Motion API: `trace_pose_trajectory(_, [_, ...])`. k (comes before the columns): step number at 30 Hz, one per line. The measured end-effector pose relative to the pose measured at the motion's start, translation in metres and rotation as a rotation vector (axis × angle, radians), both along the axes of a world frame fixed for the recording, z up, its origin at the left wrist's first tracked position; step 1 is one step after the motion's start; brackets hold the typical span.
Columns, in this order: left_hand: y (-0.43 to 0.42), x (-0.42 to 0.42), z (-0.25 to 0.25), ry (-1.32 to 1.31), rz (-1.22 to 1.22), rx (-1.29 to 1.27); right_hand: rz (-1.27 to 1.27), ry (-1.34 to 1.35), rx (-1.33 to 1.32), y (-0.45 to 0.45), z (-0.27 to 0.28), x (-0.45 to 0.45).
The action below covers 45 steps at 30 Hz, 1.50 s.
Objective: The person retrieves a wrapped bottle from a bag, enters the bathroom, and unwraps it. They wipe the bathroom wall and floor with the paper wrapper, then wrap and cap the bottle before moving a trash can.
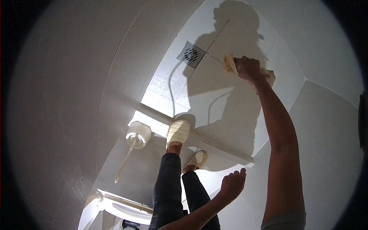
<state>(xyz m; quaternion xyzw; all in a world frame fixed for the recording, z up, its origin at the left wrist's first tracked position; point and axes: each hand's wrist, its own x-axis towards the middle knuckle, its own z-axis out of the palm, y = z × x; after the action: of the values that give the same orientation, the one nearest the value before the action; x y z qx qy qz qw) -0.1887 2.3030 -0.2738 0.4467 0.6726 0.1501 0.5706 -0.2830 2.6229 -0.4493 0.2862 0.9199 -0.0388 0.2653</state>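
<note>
My right hand (249, 68) is closed around a crumpled tan cloth (230, 64), whose loose part spreads out beyond the knuckles. Hand and cloth are over the light tiled floor (214, 80), inside my own shadow; whether the cloth presses on the tiles I cannot tell. Lower down, beside my legs, my left hand (233, 184) is curled into a loose fist with no object showing in it. Two pale slippers are on my feet: one slipper (178, 131) by the raised sill (222, 147), the other slipper (200, 158) just behind it.
A square metal floor drain (191, 55) lies at the upper left of the tiles, with a thin hose (171, 86) running towards it. Left of my feet stands a toilet brush (125, 161) in a white holder (139, 132). A white toilet (126, 211) is at the bottom left. Walls rise both sides.
</note>
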Motion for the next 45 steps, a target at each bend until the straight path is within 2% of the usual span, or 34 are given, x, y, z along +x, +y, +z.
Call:
trace_pose_trajectory(3, [0.001,-0.001,0.000,-0.016,-0.002,-0.015,-0.062,-0.135,-0.060,0.007,-0.013,0.007])
trace_pose_trajectory(5, [0.003,0.000,-0.001,-0.049,-0.007,-0.036,-0.068,-0.127,-0.070,0.010,-0.022,0.019])
trace_pose_trajectory(9, [0.002,0.000,0.000,-0.031,0.000,-0.016,-0.078,-0.144,-0.119,0.005,-0.006,0.012])
trace_pose_trajectory(12, [0.005,-0.001,-0.001,0.007,-0.050,-0.018,-0.038,-0.069,-0.083,0.002,-0.004,0.005])
trace_pose_trajectory(16, [0.001,0.002,-0.002,0.037,-0.008,0.028,-0.058,-0.095,-0.001,-0.006,-0.005,-0.025])
trace_pose_trajectory(19, [0.003,-0.002,-0.002,0.065,-0.025,0.052,0.008,0.018,-0.019,-0.008,-0.002,-0.052])
trace_pose_trajectory(21, [0.004,-0.003,-0.002,0.042,-0.037,0.035,-0.108,0.123,-0.064,-0.006,0.002,-0.068])
trace_pose_trajectory(25, [0.008,-0.007,-0.001,-0.036,-0.031,-0.031,-0.198,0.278,0.029,0.034,0.013,-0.094])
trace_pose_trajectory(27, [0.002,-0.008,-0.007,-0.013,-0.053,0.038,-0.496,0.248,0.053,0.066,0.032,-0.100])
trace_pose_trajectory(28, [0.000,-0.006,-0.009,0.010,-0.064,0.092,-0.502,0.246,0.069,0.078,0.043,-0.098])
trace_pose_trajectory(30, [0.005,-0.011,-0.005,0.007,-0.048,0.044,-0.845,0.341,0.138,0.101,0.059,-0.087])
trace_pose_trajectory(34, [0.008,-0.017,-0.003,-0.020,0.027,0.049,-1.103,0.330,0.096,0.122,0.091,-0.034])
trace_pose_trajectory(38, [0.008,-0.016,-0.003,0.004,0.004,0.042,-1.334,0.491,0.175,0.137,0.088,0.037])
trace_pose_trajectory(39, [0.006,-0.015,-0.005,0.015,-0.009,0.054,-1.365,0.683,0.192,0.153,0.064,0.073])
trace_pose_trajectory(41, [0.003,-0.016,-0.006,0.009,-0.026,0.044,-1.397,0.861,0.208,0.147,0.056,0.099])
trace_pose_trajectory(43, [-0.007,-0.009,-0.015,0.054,-0.002,0.072,-1.264,1.404,-0.041,0.112,0.066,0.121])
trace_pose_trajectory(44, [-0.012,-0.007,-0.017,0.079,-0.004,0.078,-1.282,1.388,-0.064,0.093,0.066,0.130])
trace_pose_trajectory(45, [-0.015,-0.006,-0.018,0.060,-0.016,0.069,-1.124,1.523,-0.187,0.075,0.070,0.138])
